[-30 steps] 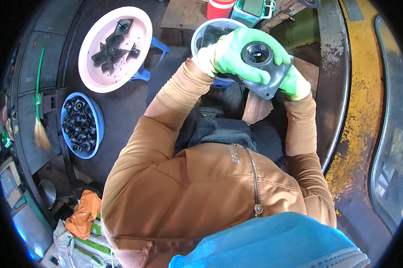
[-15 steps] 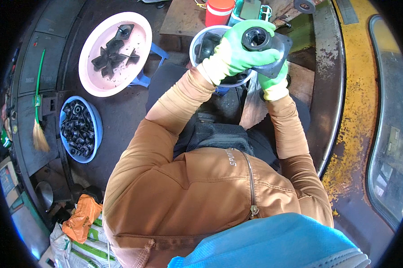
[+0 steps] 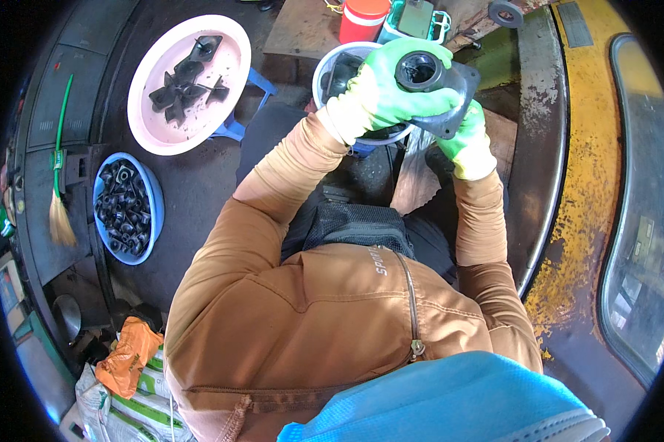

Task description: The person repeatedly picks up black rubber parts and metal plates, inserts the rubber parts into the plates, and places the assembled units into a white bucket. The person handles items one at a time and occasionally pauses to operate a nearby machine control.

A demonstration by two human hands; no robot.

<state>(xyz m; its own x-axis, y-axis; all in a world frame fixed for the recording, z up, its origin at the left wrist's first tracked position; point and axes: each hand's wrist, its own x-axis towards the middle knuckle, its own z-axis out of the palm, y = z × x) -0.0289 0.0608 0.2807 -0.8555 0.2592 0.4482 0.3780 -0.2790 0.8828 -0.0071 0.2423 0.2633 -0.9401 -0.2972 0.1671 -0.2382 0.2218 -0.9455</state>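
Black part (image 3: 460,85) at new angle

Green-handled straw broom (image 3: 61,221) at far left. Orange bag (image 3: 131,356) lying on white-and-green sacks (image 3: 142,405), lower left. Red tub (image 3: 363,28) just beside teal basket (image 3: 395,29), top.

A head-worn fisheye looked steeply down, near the brown jacket (image 3: 332,302), farther from the left hand (image 3: 392,87) and right hand (image 3: 470,144).

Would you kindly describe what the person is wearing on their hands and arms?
The left hand and right hand wear bright green gloves with paler, yellowish cuffs. Long tan-brown sleeves, creased in places, reach up to the gloves.
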